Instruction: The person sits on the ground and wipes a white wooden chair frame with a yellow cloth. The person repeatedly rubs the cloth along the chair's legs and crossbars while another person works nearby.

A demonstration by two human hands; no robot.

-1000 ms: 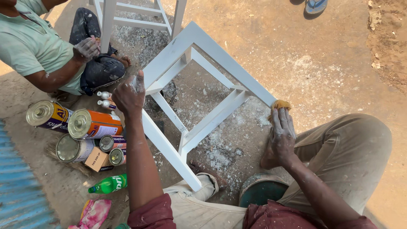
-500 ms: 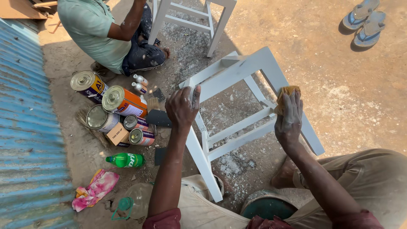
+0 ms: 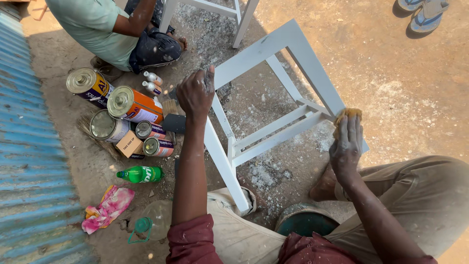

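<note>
head-worn camera, looking steeply down, close over both arms, dirt ground (image 3: 391,73) below

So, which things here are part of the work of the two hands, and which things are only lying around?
In use:
- white wooden frame, gripped by the left hand
- yellow sanding pad, pressed on the frame under the right hand

Lying about:
- paint tins
- green bottle
- pink rag
- blue sandals

I see both arms stretched forward: left hand (image 3: 196,93) curled in a closed grip, right hand (image 3: 347,146) flat, palm down, fingers together.
</note>
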